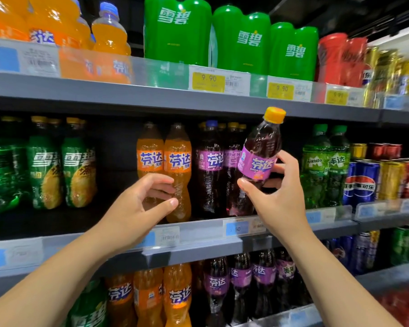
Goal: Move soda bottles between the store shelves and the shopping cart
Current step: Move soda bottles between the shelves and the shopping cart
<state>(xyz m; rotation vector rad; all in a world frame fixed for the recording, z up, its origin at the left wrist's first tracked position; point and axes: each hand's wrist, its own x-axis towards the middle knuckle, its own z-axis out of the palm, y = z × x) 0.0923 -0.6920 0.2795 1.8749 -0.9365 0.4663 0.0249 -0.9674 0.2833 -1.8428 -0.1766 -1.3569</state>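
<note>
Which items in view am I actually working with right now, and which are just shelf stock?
In the job:
purple soda bottle, gripped by the right hand
orange soda bottle on the middle shelf, at the left hand, grip unclear

Just shelf stock:
green soda bottles
green multipacks
cans
price tags

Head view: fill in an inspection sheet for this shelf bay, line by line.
Surface: middle shelf, grey, with price tags on its front rail.
Job's things: purple soda bottle tilted, held in the air before the shelf; orange soda bottle upright on the shelf; cart not in view.
Clutter: nothing seen.
Hands: right hand holds the purple soda bottle; left hand curls round the orange soda bottle.
Cables: nothing seen.
Surroundings: green multipacks above, cans to the right, more bottles below.
</note>
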